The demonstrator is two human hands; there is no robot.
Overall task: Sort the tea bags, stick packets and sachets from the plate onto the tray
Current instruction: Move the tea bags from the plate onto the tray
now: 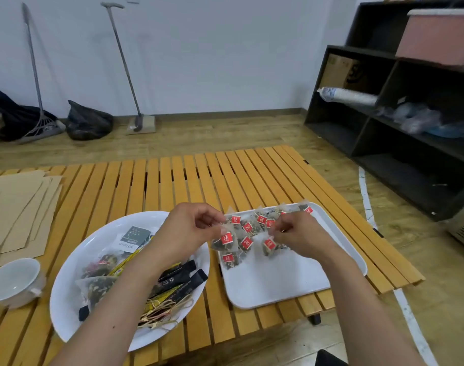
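A round white plate (75, 260) on the left holds black stick packets (184, 276), yellow sticks, a grey-green sachet (134, 235), pyramid tea bags and straw-tied bundles. To its right a white tray (278, 283) carries several pyramid tea bags with red tags (248, 227) along its far end. My left hand (191, 228) pinches a red-tagged tea bag (226, 240) by its top at the tray's left edge. My right hand (295, 232) pinches another red-tagged tea bag (269, 245) over the tray. Both bags hang just above or on the tray; I cannot tell which.
A white cup (14, 282) stands left of the plate. Brown paper sheets (17, 207) lie at the far left of the slatted wooden table (172, 180). A black shelf unit (410, 122) stands to the right. Brooms and black bags lean at the wall.
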